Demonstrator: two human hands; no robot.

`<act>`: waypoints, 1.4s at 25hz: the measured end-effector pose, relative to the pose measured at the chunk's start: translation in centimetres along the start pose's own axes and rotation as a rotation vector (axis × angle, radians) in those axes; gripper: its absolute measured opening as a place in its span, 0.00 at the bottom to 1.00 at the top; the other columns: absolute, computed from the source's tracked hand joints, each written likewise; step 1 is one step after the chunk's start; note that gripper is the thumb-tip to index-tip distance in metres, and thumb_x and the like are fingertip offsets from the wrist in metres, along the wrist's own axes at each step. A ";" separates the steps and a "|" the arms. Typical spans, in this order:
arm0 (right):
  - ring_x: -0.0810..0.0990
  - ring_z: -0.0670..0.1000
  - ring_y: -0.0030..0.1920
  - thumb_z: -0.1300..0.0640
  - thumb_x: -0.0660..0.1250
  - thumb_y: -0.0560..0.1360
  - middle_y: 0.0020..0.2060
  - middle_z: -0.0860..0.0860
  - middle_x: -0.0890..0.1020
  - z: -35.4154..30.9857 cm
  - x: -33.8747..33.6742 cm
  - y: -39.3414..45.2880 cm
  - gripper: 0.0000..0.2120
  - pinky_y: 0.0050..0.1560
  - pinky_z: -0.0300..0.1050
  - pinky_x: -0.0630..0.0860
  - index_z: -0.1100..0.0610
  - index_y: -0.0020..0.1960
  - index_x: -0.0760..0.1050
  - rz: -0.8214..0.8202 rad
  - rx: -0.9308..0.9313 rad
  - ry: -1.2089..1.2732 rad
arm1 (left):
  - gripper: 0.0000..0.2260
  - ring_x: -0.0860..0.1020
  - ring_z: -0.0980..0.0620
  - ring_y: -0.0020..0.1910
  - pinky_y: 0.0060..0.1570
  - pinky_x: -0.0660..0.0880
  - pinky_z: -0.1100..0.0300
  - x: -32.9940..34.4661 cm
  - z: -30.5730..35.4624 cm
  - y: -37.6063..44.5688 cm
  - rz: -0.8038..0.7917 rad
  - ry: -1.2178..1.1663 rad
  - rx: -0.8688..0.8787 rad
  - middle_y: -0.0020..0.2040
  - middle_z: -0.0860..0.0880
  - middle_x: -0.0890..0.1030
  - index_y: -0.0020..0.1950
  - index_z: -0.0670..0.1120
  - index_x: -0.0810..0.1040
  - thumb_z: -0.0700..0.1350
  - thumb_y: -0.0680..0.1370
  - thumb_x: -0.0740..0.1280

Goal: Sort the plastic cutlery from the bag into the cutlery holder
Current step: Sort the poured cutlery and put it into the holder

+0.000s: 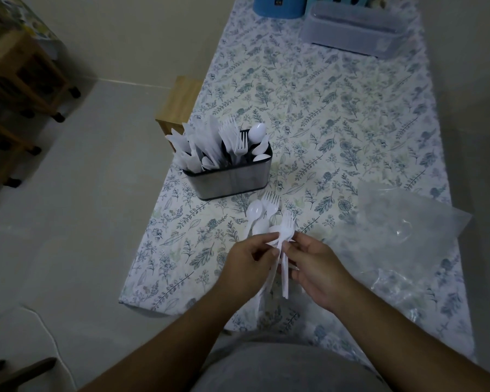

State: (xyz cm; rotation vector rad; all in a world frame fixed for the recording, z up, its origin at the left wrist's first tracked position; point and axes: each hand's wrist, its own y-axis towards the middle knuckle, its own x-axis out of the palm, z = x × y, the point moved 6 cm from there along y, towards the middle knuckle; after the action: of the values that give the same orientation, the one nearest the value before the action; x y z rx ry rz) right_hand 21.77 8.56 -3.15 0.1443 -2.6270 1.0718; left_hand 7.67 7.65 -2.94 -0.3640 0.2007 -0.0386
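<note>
My left hand (249,257) and right hand (313,267) both pinch a fan of forks and spoons (269,219), cutlery holder (228,176) just beyond, empty bag (402,222) right of them.

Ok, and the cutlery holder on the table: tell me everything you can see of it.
The cutlery holder is an oblong tub with rounded corners, grey metal-looking walls and a dark rim and base. It stands upright on the flowered tablecloth near the table's left edge, beyond both hands and apart from them. White plastic cutlery stands in it in groups: knives at the left, forks in the middle, spoons at the right.
</note>
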 end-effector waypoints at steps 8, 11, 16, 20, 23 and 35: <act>0.88 0.51 0.44 0.69 0.68 0.78 0.44 0.54 0.89 0.7 -2.6 -1.2 0.14 0.43 0.44 0.83 0.59 0.62 0.81 0.072 -0.020 -0.134 | 0.09 0.77 0.51 0.47 0.45 0.75 0.60 -0.5 -1.1 -0.2 0.002 0.693 0.227 0.48 0.48 0.79 0.55 0.45 0.80 0.40 0.76 0.70; 0.87 0.53 0.43 0.68 0.70 0.77 0.42 0.55 0.88 0.7 -3.7 -1.1 0.16 0.49 0.51 0.84 0.59 0.64 0.79 0.128 -0.032 -0.117 | 0.12 0.76 0.49 0.50 0.48 0.76 0.57 -1.3 -3.1 0.0 -0.014 0.818 0.120 0.50 0.49 0.79 0.56 0.46 0.76 0.43 0.75 0.72; 0.87 0.55 0.44 0.69 0.71 0.76 0.42 0.56 0.88 0.9 -4.1 -1.7 0.18 0.44 0.49 0.84 0.58 0.65 0.78 0.139 -0.037 -0.098 | 0.09 0.80 0.49 0.45 0.45 0.79 0.54 -0.8 -2.1 0.3 0.028 0.791 0.146 0.47 0.46 0.82 0.57 0.45 0.77 0.42 0.78 0.69; 0.88 0.53 0.45 0.67 0.71 0.77 0.44 0.56 0.88 0.9 -4.0 -2.0 0.19 0.43 0.46 0.83 0.55 0.66 0.78 0.122 -0.047 -0.119 | 0.08 0.82 0.58 0.39 0.38 0.77 0.68 -0.2 -0.6 -0.8 0.059 0.448 0.043 0.44 0.52 0.84 0.56 0.50 0.80 0.43 0.78 0.71; 0.88 0.55 0.49 0.67 0.70 0.77 0.47 0.56 0.88 0.6 -3.6 -2.4 0.19 0.48 0.50 0.84 0.55 0.66 0.77 0.075 -0.081 -0.103 | 0.09 0.82 0.61 0.41 0.40 0.76 0.71 2.1 0.6 -1.5 -0.039 0.269 0.068 0.44 0.54 0.85 0.58 0.49 0.83 0.44 0.78 0.72; 0.88 0.56 0.46 0.66 0.73 0.75 0.43 0.56 0.89 0.5 -5.5 -2.8 0.22 0.54 0.56 0.84 0.54 0.67 0.76 0.153 -0.067 -0.155 | 0.12 0.82 0.48 0.50 0.49 0.75 0.61 3.4 2.1 6.6 0.131 0.675 0.036 0.52 0.45 0.84 0.59 0.42 0.81 0.47 0.80 0.67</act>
State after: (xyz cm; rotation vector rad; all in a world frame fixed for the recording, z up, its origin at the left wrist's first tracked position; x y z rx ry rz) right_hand 27.47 6.08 -3.29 0.0117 -2.8489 1.0576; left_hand 11.45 14.31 -4.02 -0.2901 0.8894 -0.0343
